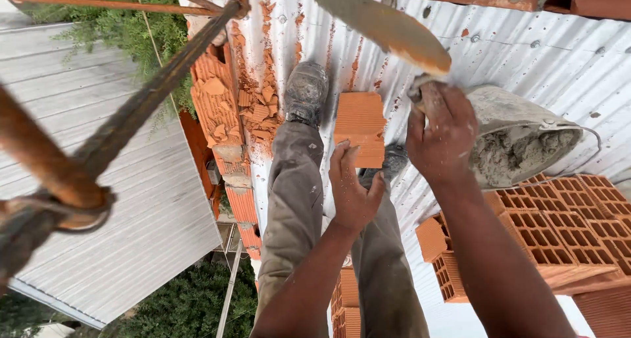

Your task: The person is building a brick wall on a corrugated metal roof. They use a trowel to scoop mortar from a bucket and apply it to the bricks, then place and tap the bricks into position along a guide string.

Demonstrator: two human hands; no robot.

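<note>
The person stands on a ribbed grey metal roof (526,55) and looks down at two busy hands. The left hand (351,187) is closed around the near end of an orange clay brick piece with fine ridges (359,127), holding it out in front. The right hand (439,137) is wrapped tight around the handle of a flat metal trowel smeared with grey mortar (384,25). The blade is lifted up and away from that hand, above the brick piece.

Just to the right of the right hand sits a grey bucket full of wet mortar (519,144). Below that hand lies a stack of orange hollow bricks with square holes (559,229). Past the left hand, a dusty grey boot (305,91) rests on the roof, and beyond it lies a heap of broken orange brick bits (259,101).

This looks like the step of trimming the brick piece with the trowel. The next move seems to call for a sharp, well-aimed chop on the brick, with the left fingers kept clear of the blade.
</note>
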